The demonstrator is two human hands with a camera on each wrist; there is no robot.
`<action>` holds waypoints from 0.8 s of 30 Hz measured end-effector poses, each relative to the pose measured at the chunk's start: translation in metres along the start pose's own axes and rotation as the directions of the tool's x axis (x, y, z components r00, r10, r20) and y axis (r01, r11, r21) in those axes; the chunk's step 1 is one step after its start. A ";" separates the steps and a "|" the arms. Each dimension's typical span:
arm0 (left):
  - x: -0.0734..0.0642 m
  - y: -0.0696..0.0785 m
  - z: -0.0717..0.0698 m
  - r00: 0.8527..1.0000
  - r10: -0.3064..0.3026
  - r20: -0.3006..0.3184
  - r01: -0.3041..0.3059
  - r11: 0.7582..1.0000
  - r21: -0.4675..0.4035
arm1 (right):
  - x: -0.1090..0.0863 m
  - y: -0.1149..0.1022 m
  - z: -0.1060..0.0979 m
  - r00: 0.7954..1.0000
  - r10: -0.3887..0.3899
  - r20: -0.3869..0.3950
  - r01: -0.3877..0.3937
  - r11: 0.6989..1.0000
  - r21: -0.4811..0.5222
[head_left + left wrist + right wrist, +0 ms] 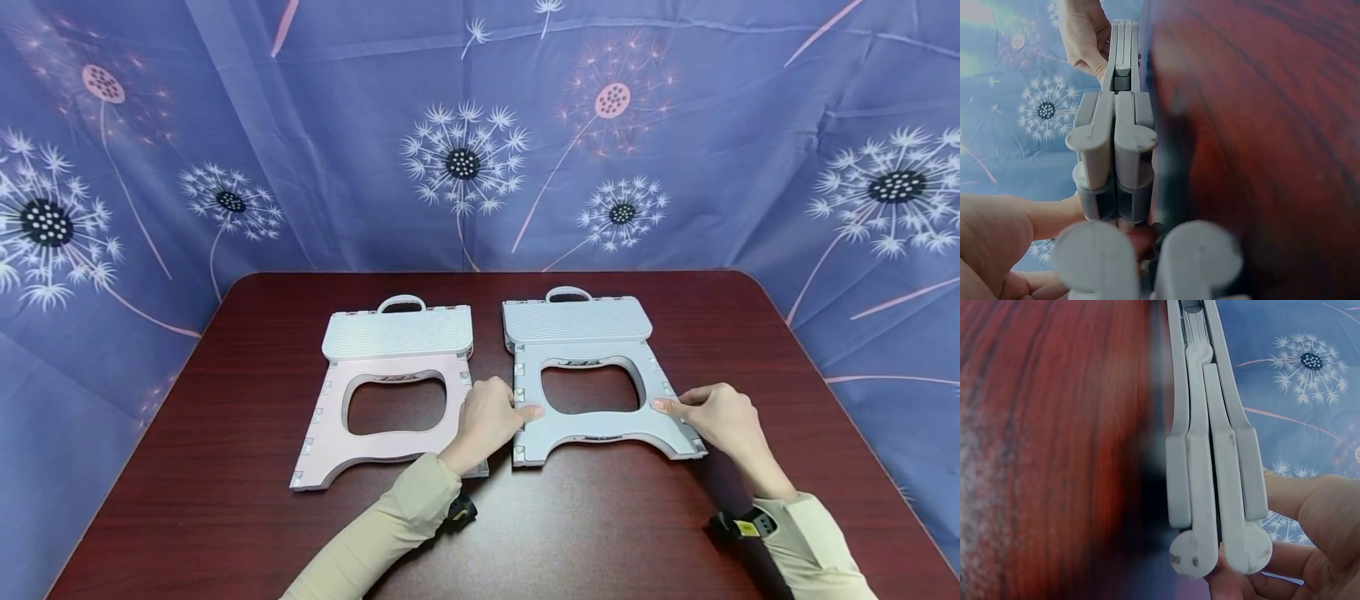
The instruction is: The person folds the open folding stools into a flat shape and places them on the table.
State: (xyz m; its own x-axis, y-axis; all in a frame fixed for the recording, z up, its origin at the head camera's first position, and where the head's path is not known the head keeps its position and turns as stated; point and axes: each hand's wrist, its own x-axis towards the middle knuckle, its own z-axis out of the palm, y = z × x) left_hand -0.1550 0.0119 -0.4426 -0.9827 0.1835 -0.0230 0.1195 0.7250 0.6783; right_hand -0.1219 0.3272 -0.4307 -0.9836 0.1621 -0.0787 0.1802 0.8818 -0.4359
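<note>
Two folding step stools lie folded flat on the table. The pale pink stool (405,450) is on the left, and the pale blue stool (592,427) on the right; each has a loop handle at its far end. My left hand (489,417) grips the blue stool's left side, thumb over the top, near the pink stool's right edge. Its right side is pinched by my right hand (718,419), thumb on top and fingers beneath the edge. Folded grey-white legs (1200,462) show edge-on in the right wrist view, and a similar folded edge (1113,134) fills the left wrist view.
A dark red wood-grain table (592,533) carries both stools. Behind it and at both sides hangs a blue cloth (360,125) printed with dandelions. Black straps (459,510) sit at both wrists.
</note>
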 end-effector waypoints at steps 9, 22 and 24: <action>0.000 0.001 -0.001 1.000 0.002 0.001 -0.002 1.000 0.013 | 0.000 0.000 0.000 1.000 0.001 -0.002 -0.001 1.000 -0.004; 0.000 0.002 -0.001 1.000 -0.009 0.002 0.009 1.000 0.030 | 0.000 0.000 0.001 1.000 -0.005 -0.005 0.005 1.000 -0.007; 0.000 0.002 -0.001 1.000 -0.013 0.003 0.013 0.999 0.036 | 0.000 0.000 0.001 1.000 -0.006 -0.004 0.006 1.000 -0.006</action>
State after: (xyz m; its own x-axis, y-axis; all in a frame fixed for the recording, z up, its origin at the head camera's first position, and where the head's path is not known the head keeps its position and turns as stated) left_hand -0.1546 0.0131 -0.4404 -0.9838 0.1759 -0.0338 0.1118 0.7507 0.6511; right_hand -0.1218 0.3263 -0.4317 -0.9847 0.1586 -0.0723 0.1742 0.8852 -0.4314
